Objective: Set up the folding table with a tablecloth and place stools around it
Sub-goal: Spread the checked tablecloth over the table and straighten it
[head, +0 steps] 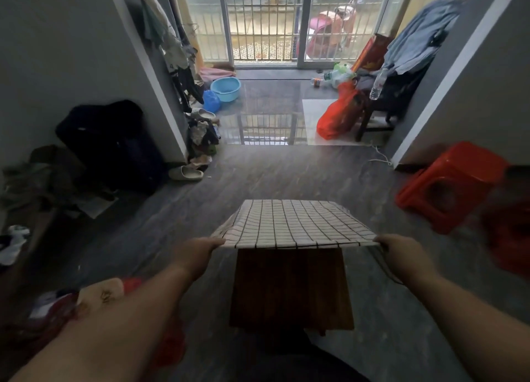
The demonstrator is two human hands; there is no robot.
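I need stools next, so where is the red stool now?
In the head view the red stool is on the floor at the right, beside the wall corner, beyond the right hand.

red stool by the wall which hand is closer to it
Right. The right hand grips the tablecloth corner nearest the red stool; the left hand grips the opposite corner, across the cloth.
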